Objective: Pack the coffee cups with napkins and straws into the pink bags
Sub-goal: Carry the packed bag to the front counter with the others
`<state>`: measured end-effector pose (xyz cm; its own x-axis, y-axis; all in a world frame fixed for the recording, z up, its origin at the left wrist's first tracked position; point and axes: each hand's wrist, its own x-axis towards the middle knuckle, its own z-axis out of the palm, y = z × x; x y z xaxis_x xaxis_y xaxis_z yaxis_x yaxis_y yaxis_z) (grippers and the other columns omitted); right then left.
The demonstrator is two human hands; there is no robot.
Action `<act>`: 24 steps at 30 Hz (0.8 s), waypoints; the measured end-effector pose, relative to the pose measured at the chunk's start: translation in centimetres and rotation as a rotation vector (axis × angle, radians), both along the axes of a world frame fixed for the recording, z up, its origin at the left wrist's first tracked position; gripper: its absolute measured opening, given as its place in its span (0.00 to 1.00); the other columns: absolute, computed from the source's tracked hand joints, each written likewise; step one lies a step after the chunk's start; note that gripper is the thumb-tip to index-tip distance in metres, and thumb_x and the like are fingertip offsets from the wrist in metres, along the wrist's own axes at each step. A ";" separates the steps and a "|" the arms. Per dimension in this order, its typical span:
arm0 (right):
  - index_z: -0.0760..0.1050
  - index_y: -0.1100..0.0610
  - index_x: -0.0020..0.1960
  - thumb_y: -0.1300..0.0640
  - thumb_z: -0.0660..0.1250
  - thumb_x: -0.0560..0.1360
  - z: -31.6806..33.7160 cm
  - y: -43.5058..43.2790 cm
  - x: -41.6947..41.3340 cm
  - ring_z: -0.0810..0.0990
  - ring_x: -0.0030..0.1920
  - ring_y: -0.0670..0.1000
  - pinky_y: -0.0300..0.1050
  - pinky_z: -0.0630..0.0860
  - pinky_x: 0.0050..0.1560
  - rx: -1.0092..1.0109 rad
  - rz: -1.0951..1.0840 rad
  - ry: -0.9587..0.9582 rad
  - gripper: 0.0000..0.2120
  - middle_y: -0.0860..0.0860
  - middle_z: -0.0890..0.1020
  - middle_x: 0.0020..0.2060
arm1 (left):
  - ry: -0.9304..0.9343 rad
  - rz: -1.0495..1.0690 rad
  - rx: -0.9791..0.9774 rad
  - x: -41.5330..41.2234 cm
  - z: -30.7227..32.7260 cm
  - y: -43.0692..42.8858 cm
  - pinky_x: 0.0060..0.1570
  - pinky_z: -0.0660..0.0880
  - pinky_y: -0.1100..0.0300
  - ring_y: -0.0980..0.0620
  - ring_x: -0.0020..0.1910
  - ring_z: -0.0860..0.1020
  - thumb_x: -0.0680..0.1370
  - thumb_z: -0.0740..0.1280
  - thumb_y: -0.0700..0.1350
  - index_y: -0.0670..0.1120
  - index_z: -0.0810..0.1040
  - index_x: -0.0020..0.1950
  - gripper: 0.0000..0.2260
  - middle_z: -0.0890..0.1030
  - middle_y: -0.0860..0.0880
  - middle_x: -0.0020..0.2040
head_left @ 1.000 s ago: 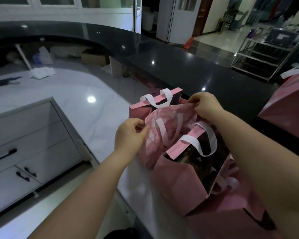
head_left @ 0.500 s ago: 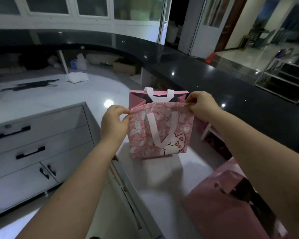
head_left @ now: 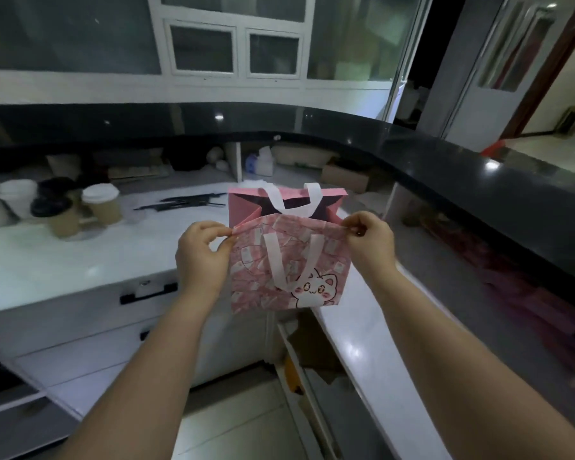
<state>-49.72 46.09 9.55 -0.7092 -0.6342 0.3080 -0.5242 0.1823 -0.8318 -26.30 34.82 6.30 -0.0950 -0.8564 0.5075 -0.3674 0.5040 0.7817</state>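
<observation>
Over the inner corner of the white table (head_left: 63,260), you hold the pink bag (head_left: 289,277) upright with its mouth facing up. Your left hand (head_left: 201,254) pinches the near wall's left top corner between thumb and fingers (head_left: 218,232). Your right hand (head_left: 370,244) pinches the right corner the same way, so both hands are closed on the bag. The far wall and its white handle stand up behind, and the mouth's long axis runs left to right between your hands. Whether the base rests on the table is not clear.

The cups (head_left: 102,204) stand at the table's far left, well apart from the bag, so your left hand is much the nearer. The black straws (head_left: 183,204) lie between cups and bag, towards the back edge, lengthwise left to right. No napkins are clearly visible.

Bare table lies between the cups and the bag, which looks like room enough to set it down there. On the right the table is narrow, hemmed in by the raised black counter (head_left: 445,161), so working leftward seems easier.
</observation>
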 end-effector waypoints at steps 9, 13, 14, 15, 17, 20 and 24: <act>0.79 0.54 0.43 0.73 0.60 0.68 -1.8 -15.1 8.7 0.77 0.41 0.42 0.29 0.71 0.41 -0.167 0.039 -0.116 0.17 0.49 0.81 0.41 | 0.077 0.135 0.058 8.3 -1.5 -12.4 0.50 0.65 0.72 0.56 0.52 0.75 0.71 0.76 0.42 0.53 0.83 0.43 0.06 0.76 0.57 0.48; 0.79 0.55 0.43 0.75 0.60 0.68 -2.1 -19.5 10.2 0.77 0.41 0.39 0.27 0.71 0.42 -0.175 0.108 -0.105 0.18 0.48 0.81 0.42 | 0.091 0.186 0.027 10.5 -1.5 -15.9 0.50 0.66 0.72 0.56 0.52 0.75 0.71 0.76 0.42 0.56 0.81 0.44 0.09 0.77 0.57 0.49; 0.79 0.55 0.43 0.75 0.59 0.68 -2.2 -20.6 10.5 0.77 0.42 0.40 0.27 0.72 0.43 -0.174 0.123 -0.116 0.18 0.49 0.81 0.42 | 0.096 0.195 0.019 10.8 -1.6 -16.7 0.50 0.66 0.74 0.57 0.51 0.76 0.72 0.76 0.42 0.56 0.81 0.44 0.09 0.77 0.56 0.49; 0.79 0.55 0.44 0.75 0.59 0.69 -2.2 -21.8 10.7 0.78 0.43 0.41 0.28 0.72 0.43 -0.176 0.136 -0.135 0.18 0.49 0.81 0.43 | 0.104 0.207 0.016 11.0 -1.6 -17.5 0.50 0.66 0.75 0.58 0.51 0.75 0.72 0.76 0.43 0.57 0.81 0.43 0.09 0.77 0.57 0.49; 0.79 0.55 0.43 0.74 0.59 0.69 -2.4 -24.1 11.0 0.78 0.44 0.43 0.30 0.74 0.44 -0.191 0.162 -0.174 0.18 0.49 0.82 0.43 | 0.118 0.238 0.018 11.3 -1.8 -19.0 0.50 0.67 0.74 0.58 0.51 0.76 0.72 0.76 0.42 0.57 0.81 0.43 0.10 0.76 0.61 0.48; 0.80 0.55 0.43 0.73 0.61 0.70 -2.8 -27.9 10.8 0.80 0.45 0.47 0.40 0.78 0.49 -0.197 0.197 -0.235 0.16 0.48 0.82 0.43 | 0.122 0.290 0.008 11.3 -1.9 -21.9 0.51 0.69 0.70 0.54 0.52 0.76 0.72 0.76 0.40 0.55 0.82 0.45 0.10 0.75 0.64 0.46; 0.80 0.53 0.42 0.71 0.63 0.70 -3.3 -33.0 9.7 0.80 0.43 0.43 0.42 0.79 0.48 -0.170 0.251 -0.268 0.15 0.45 0.82 0.41 | 0.113 0.342 0.027 10.8 -2.0 -26.0 0.55 0.72 0.64 0.52 0.54 0.77 0.71 0.76 0.40 0.53 0.82 0.45 0.09 0.76 0.58 0.49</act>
